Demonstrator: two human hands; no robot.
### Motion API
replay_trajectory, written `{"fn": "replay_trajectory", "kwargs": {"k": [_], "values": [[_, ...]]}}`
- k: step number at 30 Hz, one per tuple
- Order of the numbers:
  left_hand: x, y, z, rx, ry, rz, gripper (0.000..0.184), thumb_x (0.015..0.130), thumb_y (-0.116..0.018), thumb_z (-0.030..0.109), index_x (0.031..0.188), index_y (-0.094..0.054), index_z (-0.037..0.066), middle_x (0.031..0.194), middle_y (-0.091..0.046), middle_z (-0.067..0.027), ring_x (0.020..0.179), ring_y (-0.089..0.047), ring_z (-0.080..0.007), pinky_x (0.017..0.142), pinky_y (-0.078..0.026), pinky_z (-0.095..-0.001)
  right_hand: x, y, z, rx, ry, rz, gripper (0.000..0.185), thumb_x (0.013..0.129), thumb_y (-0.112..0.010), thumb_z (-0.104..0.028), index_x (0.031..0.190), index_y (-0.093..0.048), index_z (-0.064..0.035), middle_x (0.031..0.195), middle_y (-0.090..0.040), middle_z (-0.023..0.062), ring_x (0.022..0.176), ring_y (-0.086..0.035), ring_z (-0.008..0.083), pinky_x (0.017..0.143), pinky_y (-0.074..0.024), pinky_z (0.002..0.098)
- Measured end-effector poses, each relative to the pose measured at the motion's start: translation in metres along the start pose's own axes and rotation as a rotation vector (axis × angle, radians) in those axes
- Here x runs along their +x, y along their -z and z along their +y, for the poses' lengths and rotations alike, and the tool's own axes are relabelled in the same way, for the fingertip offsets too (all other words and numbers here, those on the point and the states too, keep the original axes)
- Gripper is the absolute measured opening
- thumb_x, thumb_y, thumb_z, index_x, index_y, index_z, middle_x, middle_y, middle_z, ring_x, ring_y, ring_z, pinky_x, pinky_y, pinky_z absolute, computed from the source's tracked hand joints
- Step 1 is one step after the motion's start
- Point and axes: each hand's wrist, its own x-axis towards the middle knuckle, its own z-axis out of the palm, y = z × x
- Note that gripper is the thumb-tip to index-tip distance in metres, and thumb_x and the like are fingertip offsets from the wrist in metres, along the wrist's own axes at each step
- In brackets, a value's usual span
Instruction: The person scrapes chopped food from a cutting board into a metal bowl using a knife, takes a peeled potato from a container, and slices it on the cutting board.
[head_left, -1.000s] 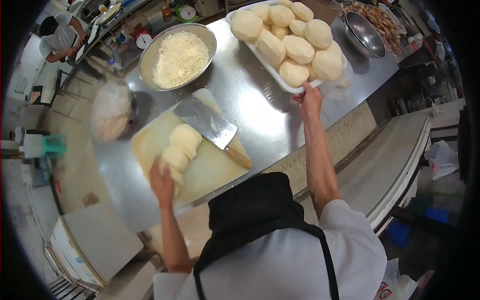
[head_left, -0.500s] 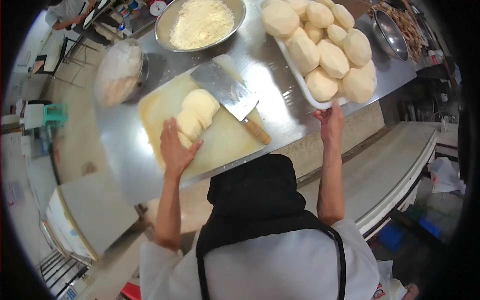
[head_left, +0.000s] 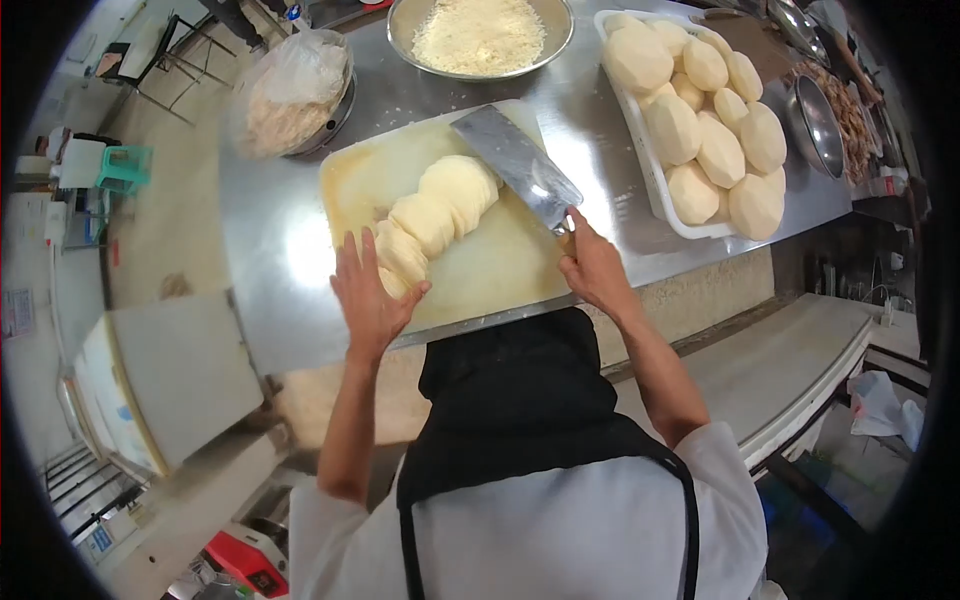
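A fanned row of sliced, peeled potato (head_left: 435, 215) lies slantwise on a pale cutting board (head_left: 500, 255). My left hand (head_left: 374, 300) is at the near end of the row, fingers stretched and thumb apart, seeming to touch the last slices. On the right side of the board, my right hand (head_left: 597, 265) is closed around the wooden handle of a cleaver (head_left: 525, 165). The wide blade lies flat or nearly so, pointing away to the upper left, close beside the far slices. Most of the handle is hidden by my fingers.
A white tray (head_left: 652, 185) heaped with whole peeled potatoes stands right of the board. Behind the board is a metal bowl (head_left: 395, 40) of pale shreds. A plastic-covered bowl (head_left: 325, 135) sits at left. Another metal bowl (head_left: 818, 125) stands far right. The steel table's front edge (head_left: 680, 258) is near me.
My right hand has left the tray's near edge and now grips the cleaver's handle. The potato slices are spread into a longer row, with my left hand still at its near end. The view has shifted.
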Motion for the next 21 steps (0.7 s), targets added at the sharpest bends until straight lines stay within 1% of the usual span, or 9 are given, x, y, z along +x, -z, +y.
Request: {"fn": "replay_trajectory", "kwargs": {"k": [1, 4, 5, 8, 12, 13, 16, 19, 21], "values": [[-0.009, -0.012, -0.005, -0.011, -0.018, 0.021, 0.109, 0.076, -0.086, 0.051, 0.160, -0.038, 0.002, 0.160, -0.041, -0.0295, 0.142, -0.043, -0.0496, 0.116, -0.035, -0.0568, 0.003, 0.013, -0.016, 0.048, -0.024, -0.019, 0.058, 0.088, -0.067, -0.013, 0.141, -0.051, 0.0029, 0.095, -0.069, 0.0295, 0.085, -0.069, 0.0469, 0.079, -0.0544, 0.0550], [-0.013, -0.023, -0.012, -0.082, -0.084, 0.032, 0.104, 0.077, -0.085, 0.053, 0.160, -0.042, 0.006, 0.159, -0.043, -0.0273, 0.139, -0.045, -0.0498, 0.114, -0.037, -0.0565, 0.013, 0.014, -0.044, 0.142, -0.136, -0.212, 0.054, 0.090, -0.065, -0.012, 0.139, -0.051, 0.0041, 0.085, -0.068, 0.0289, 0.083, -0.069, 0.0485, 0.077, -0.0534, 0.0553], [-0.011, -0.024, -0.019, -0.116, -0.121, 0.026, 0.103, 0.078, -0.084, 0.054, 0.159, -0.043, 0.006, 0.158, -0.045, -0.0272, 0.136, -0.047, -0.0505, 0.112, -0.038, -0.0565, 0.008, 0.000, -0.039, 0.172, -0.035, -0.156, 0.051, 0.092, -0.064, -0.014, 0.137, -0.051, 0.0037, 0.079, -0.066, 0.0278, 0.077, -0.067, 0.0498, 0.073, -0.0523, 0.0550], [-0.008, -0.021, -0.025, -0.160, -0.118, -0.039, 0.100, 0.078, -0.083, 0.053, 0.158, -0.045, 0.007, 0.155, -0.049, -0.0259, 0.133, -0.050, -0.0492, 0.110, -0.039, -0.0552, 0.003, 0.003, -0.056, 0.228, -0.129, -0.311, 0.049, 0.092, -0.065, -0.016, 0.136, -0.051, 0.0029, 0.082, -0.066, 0.0285, 0.078, -0.066, 0.0506, 0.072, -0.0516, 0.0537], [-0.004, -0.006, -0.008, -0.004, -0.078, -0.057, 0.089, 0.080, -0.084, 0.037, 0.154, -0.048, 0.004, 0.155, -0.049, -0.0211, 0.136, -0.050, -0.0432, 0.113, -0.038, -0.0530, 0.013, 0.016, -0.037, 0.411, -0.303, -0.324, 0.055, 0.093, -0.067, -0.021, 0.140, -0.052, 0.0033, 0.077, -0.065, 0.0152, 0.062, -0.064, 0.0277, 0.063, -0.0513, 0.0420], [0.003, -0.006, -0.001, -0.041, -0.121, 0.010, 0.079, 0.082, -0.082, 0.035, 0.149, -0.053, 0.005, 0.152, -0.050, -0.0205, 0.135, -0.050, -0.0425, 0.111, -0.039, -0.0540, 0.017, 0.024, -0.041, 0.488, -0.424, -0.396, 0.058, 0.097, -0.068, -0.031, 0.142, -0.053, 0.0034, 0.073, -0.060, 0.0072, 0.059, -0.057, 0.0154, 0.057, -0.0484, 0.0338], [0.037, -0.022, 0.022, -0.168, -0.232, 0.119, 0.054, 0.088, -0.076, 0.029, 0.137, -0.065, 0.007, 0.144, -0.054, -0.0179, 0.131, -0.050, -0.0402, 0.105, -0.041, -0.0556, 0.021, 0.031, -0.053, 0.525, -0.492, -0.390, 0.059, 0.105, -0.063, -0.037, 0.148, -0.049, 0.0014, 0.068, -0.054, 0.0030, 0.053, -0.052, 0.0103, 0.043, -0.0394, 0.0290], [0.081, -0.047, 0.050, -0.248, -0.302, 0.046, 0.037, 0.091, -0.071, 0.018, 0.127, -0.071, 0.011, 0.137, -0.057, -0.0154, 0.129, -0.051, -0.0380, 0.102, -0.043, -0.0534, 0.017, 0.022, -0.047, 0.624, -0.521, -0.403, 0.064, 0.107, -0.059, -0.046, 0.148, -0.050, 0.0019, 0.065, -0.054, 0.0025, 0.052, -0.054, 0.0111, 0.043, -0.0399, 0.0294], [0.101, -0.052, 0.068, -0.193, -0.335, -0.010, 0.031, 0.093, -0.066, 0.011, 0.123, -0.073, 0.012, 0.132, -0.060, -0.0157, 0.127, -0.053, -0.0368, 0.102, -0.045, -0.0507, 0.014, 0.031, -0.061, 0.544, -0.491, -0.384, 0.063, 0.105, -0.060, -0.046, 0.143, -0.055, 0.0034, 0.067, -0.057, 0.0061, 0.054, -0.056, 0.0133, 0.051, -0.0451, 0.0316]]}}
